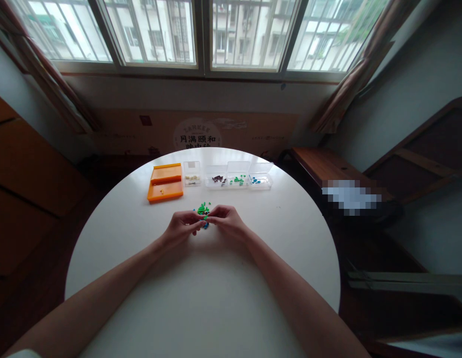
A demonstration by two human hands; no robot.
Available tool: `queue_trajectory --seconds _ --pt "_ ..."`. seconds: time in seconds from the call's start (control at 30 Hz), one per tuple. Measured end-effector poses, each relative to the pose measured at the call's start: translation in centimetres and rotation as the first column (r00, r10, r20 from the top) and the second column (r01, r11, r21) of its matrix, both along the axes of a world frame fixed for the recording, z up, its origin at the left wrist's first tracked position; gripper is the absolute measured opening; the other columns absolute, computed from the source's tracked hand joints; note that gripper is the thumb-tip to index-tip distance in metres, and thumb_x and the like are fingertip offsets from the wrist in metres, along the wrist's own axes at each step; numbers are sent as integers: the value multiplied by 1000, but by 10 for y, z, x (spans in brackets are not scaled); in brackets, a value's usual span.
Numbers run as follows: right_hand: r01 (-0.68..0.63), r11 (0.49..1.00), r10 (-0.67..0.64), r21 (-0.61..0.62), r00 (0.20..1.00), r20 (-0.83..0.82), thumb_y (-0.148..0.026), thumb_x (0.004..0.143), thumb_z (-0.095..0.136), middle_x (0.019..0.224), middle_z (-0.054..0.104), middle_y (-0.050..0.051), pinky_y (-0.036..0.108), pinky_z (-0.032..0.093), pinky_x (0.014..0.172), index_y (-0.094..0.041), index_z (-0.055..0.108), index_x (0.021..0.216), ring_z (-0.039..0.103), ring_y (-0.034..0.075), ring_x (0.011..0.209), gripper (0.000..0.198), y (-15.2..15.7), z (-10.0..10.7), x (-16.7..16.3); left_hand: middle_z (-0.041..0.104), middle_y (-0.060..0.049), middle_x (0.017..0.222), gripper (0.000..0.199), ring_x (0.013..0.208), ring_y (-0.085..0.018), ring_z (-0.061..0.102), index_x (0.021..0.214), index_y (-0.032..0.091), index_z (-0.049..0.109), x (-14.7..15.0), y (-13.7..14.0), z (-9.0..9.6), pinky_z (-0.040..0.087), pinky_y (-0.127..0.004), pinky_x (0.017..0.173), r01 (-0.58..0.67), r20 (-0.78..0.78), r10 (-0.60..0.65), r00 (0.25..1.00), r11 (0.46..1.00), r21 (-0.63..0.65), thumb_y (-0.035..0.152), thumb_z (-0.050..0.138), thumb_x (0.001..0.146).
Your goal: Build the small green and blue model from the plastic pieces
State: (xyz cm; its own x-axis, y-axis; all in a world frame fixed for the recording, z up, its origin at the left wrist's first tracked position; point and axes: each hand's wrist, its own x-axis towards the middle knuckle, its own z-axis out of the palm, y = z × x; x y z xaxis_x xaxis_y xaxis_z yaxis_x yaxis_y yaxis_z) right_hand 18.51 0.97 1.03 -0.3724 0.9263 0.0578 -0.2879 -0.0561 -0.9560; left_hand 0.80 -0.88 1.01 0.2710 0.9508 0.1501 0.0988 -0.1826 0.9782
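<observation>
My left hand (182,226) reaches in over the middle of the white table (186,288), with thumb and forefinger pinched together. Opposite it is my right hand (227,221), its fingertips also closed in a pinch. Their tips meet at a tiny green piece (205,217), and both seem to grip it. Right behind and below the fingers shows a cluster of small green pieces (203,208), with blue pieces (206,225) and dark ones among them. The fingers hide part of this cluster. Whether the pieces are joined or loose I cannot tell.
An orange tray (166,173) with a few tiny yellow bits stands at the back left. Beside it is a clear box (192,183) of cream pieces. Further right, open clear boxes hold dark pieces (218,178), green pieces (238,180) and blue pieces (255,181). A wooden bench (324,166) stands beyond the table.
</observation>
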Motion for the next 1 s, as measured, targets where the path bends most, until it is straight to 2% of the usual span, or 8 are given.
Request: queue_trajectory --seconds 0.43,0.6,0.83,1.0 --pt "20 999 -21 29 1000 15 -27 54 79 64 66 1 24 42 58 -12 68 71 56 10 58 25 -2 5 -1 65 -4 62 23 42 -7 53 78 9 67 2 0 0 44 -17 37 -25 16 25 1000 999 42 31 69 71" --pt "36 999 -36 32 999 -2 -27 54 79 56 63 -1 23 41 56 -12 66 66 53 9 53 23 -1 3 -2 66 -6 65 25 43 -7 53 83 8 68 2 1 0 44 -16 38 -42 -7 43 999 997 60 31 68 72" --pt "11 1000 -11 8 1000 -8 -27 52 80 63 66 1 25 44 61 -12 64 64 58 11 59 25 -1 1 -2 67 -7 68 29 44 -9 55 89 9 69 3 -1 4 44 -18 38 -44 -47 49 998 995 88 33 65 74" --pt "12 1000 -11 2 1000 -23 -26 51 80 61 65 0 26 45 60 -12 63 62 59 11 58 25 -1 1 -2 65 -5 65 28 44 -8 54 90 10 69 2 1 1 44 -18 39 -75 -57 81 995 992 105 32 67 73"
